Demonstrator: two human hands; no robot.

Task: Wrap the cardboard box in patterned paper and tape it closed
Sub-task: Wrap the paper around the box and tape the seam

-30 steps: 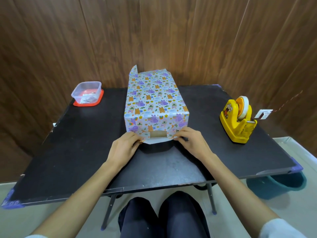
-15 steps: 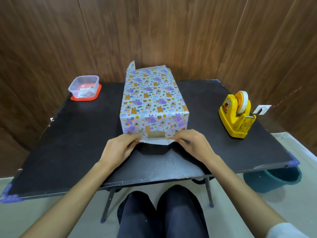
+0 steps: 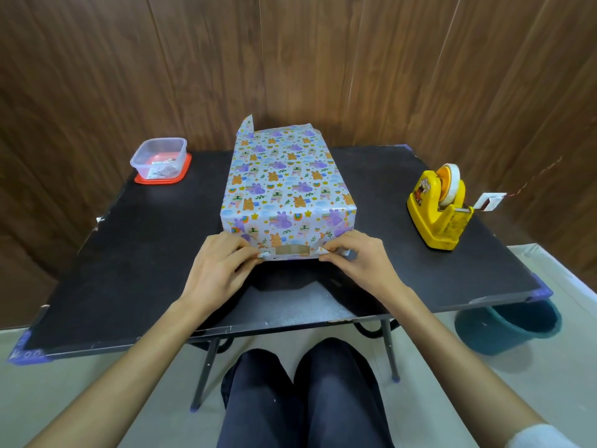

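Black tabletop (image 3: 145, 253) carries the whole job. The cardboard box (image 3: 292, 250) lies in the middle of it, running lengthwise away from the seated person. The patterned paper (image 3: 284, 189) (pale, dotted with purple and orange animals, rainbows and stars) covers its top and both long sides. On the near end face the paper folds down from above and in from the sides, yet a small strip of bare brown cardboard shows low in the middle. The left hand (image 3: 219, 266) has its fingers curled, thumb and fingertips pinching the folded paper at the lower left corner of that end. The right hand (image 3: 358, 263) pinches the paper at the lower right corner, a white point of fold peeking out beside its thumb. Both hands sit low against the box's near end, down by the tabletop. At the far end the paper stands loose, with one flap sticking up at the left corner. A yellow tape dispenser (image 3: 436, 215) stands well apart to the right of the box, its roll of tape (image 3: 449, 182) upright in the cradle. Near the far left corner a clear plastic tub (image 3: 160, 158) rests on a red lid (image 3: 161, 181); the small things inside are too blurred to name. A dark wood-panelled wall (image 3: 97, 76) rises behind, and a teal bucket (image 3: 507, 331) sits on the floor beneath the near right corner.
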